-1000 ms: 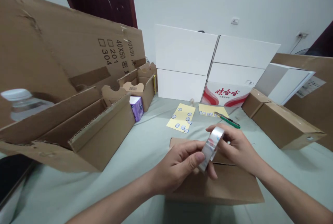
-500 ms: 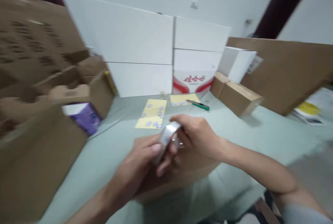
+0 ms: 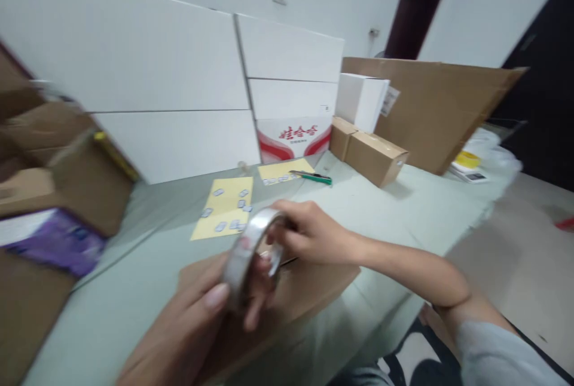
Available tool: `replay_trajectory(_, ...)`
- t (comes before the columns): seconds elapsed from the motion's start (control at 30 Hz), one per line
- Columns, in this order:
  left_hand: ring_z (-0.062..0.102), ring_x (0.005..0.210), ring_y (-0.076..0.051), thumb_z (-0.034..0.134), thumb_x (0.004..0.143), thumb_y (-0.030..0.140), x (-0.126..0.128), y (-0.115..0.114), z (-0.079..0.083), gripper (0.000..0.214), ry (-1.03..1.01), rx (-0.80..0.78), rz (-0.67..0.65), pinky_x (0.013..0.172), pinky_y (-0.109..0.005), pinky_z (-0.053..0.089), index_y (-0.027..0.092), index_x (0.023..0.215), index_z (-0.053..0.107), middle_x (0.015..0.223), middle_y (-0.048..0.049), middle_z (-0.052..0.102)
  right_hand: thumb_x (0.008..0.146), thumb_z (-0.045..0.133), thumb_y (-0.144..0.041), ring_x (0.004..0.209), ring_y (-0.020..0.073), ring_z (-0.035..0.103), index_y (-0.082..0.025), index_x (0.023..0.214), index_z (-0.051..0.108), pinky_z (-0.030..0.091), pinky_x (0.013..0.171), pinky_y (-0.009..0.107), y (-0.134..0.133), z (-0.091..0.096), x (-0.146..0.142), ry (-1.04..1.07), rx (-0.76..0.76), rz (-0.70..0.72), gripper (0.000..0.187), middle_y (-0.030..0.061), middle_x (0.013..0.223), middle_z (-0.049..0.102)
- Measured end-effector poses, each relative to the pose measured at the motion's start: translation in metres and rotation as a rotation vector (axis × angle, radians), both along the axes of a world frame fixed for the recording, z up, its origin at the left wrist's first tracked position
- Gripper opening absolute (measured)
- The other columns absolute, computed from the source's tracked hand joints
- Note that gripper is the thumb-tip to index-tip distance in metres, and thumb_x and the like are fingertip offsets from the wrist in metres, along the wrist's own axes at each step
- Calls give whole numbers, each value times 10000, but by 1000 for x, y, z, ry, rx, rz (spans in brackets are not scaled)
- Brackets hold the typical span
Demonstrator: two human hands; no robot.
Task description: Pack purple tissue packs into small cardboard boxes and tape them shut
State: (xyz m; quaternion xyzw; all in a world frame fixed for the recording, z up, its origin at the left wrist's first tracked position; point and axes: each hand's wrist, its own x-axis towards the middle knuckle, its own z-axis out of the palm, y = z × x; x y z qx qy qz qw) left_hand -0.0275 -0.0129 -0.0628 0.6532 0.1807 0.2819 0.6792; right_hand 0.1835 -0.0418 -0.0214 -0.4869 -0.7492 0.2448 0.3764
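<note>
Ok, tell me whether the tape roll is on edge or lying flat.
On edge, tilted: the left hand holds the tape roll, its open hole facing sideways.

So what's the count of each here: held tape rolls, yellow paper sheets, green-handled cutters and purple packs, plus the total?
Held tape roll: 1
Yellow paper sheets: 2
Green-handled cutter: 1
Purple pack: 1
Total: 5

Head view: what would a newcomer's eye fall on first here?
The shiny roll of tape, gripped by the left hand with the right hand at its upper edge, over a cardboard box. Next, the red-and-white panel at the back, and the purple packet at far left.
</note>
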Motion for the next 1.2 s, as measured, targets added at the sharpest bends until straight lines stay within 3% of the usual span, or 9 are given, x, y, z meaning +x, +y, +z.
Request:
replay_trajectory(0.17, 587, 953, -218, 499, 975, 397, 12, -20, 19, 279, -154, 86, -26, 949, -336, 422, 172, 1001, 663, 903, -55, 662, 853, 532, -278, 450, 101, 555, -199, 846, 503, 437, 435, 201, 3, -3, 6, 362, -443, 59, 84, -47, 591, 585)
replay_trajectory(0.3, 625, 806, -194, 497, 982, 444, 16, -23, 21, 370, -191, -23, -136, 839, -346, 470, 141, 1171, 594, 768, -44, 631, 837, 545, -221, 491, 90, 496, -185, 964, 618, 368, 452, 205, 2, 7, 15, 37, -95, -67, 151, -29, 657, 606)
replay_trajectory(0.43, 603, 773, -181, 513, 965, 492, 15, -26, 23, 396, -165, -3, -111, 823, -329, 458, 128, 1030, 655, 743, -50, 635, 796, 484, -111, 637, 121, 542, -196, 903, 615, 413, 558, 237, 0, 12, 15, -177, 243, 19, 189, 8, 762, 631)
replay_trajectory(0.63, 575, 887, -198, 508, 973, 408, 12, -25, 28, 303, -91, 219, -34, 849, -325, 437, 146, 1055, 638, 903, -80, 644, 763, 465, -159, 543, 122, 566, -215, 766, 520, 442, 496, 229, 9, 2, 10, 119, -186, 11, 79, -27, 621, 607)
replay_trajectory(0.77, 590, 1034, -239, 528, 967, 339, 12, -22, 27, 255, -118, 225, -14, 971, -365, 410, 159, 1044, 691, 939, -90, 665, 768, 501, -214, 544, 129, 603, -196, 852, 573, 471, 505, 240, 16, 0, 13, 183, -301, 37, 112, -13, 653, 637)
replay_trajectory(0.93, 612, 941, -221, 553, 954, 428, 14, -22, 28, 366, -134, 199, 121, 895, -320, 433, 134, 824, 729, 949, -99, 693, 837, 522, -161, 704, 135, 608, -208, 1116, 616, 479, 577, 258, 11, 6, 15, -118, 113, -7, 298, 49, 983, 653)
replay_trajectory(1.03, 618, 871, -206, 554, 947, 471, 15, -23, 29, 422, -178, 176, 109, 853, -309, 449, 127, 756, 704, 874, -93, 700, 834, 486, -89, 734, 144, 579, -200, 1045, 618, 456, 589, 261, 6, 9, 10, -150, 397, 36, 272, 46, 910, 621)
replay_trajectory(1.1, 627, 850, -194, 550, 954, 461, 14, -24, 29, 383, -219, 172, 96, 870, -309, 457, 134, 821, 697, 810, -71, 696, 832, 470, -85, 684, 140, 549, -203, 959, 611, 435, 572, 259, 4, 9, 7, -120, 399, 28, 224, 14, 786, 583)
replay_trajectory(1.2, 625, 886, -184, 533, 971, 430, 13, -24, 29, 329, -203, 217, 101, 890, -298, 454, 140, 960, 688, 853, -65, 693, 818, 463, -135, 612, 129, 555, -214, 879, 601, 444, 537, 252, 4, 7, 5, 58, 133, -6, 169, -9, 724, 593)
